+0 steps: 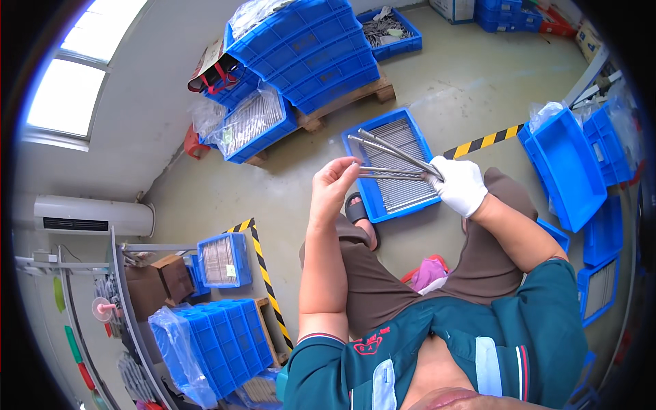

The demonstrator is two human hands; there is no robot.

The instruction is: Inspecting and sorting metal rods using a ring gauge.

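My right hand [461, 186], in a white glove, is closed round one end of several thin metal rods [400, 154]. The rods fan out leftward from that fist, some slanting up and others lying nearly level. My bare left hand [333, 188] has thumb and forefinger pinched at the free end of a level rod. Behind the rods, a blue plastic crate [370, 198] stands on the floor between my feet, filled with rows of similar rods [403, 194].
Stacked blue crates [307, 58] sit on a wooden pallet ahead. Further crates [564, 167] lean at the right. More crates [219, 348] and a metal rack [130, 307] are on the left. Yellow-black tape [263, 273] marks the floor. A purple cloth [429, 273] lies between my legs.
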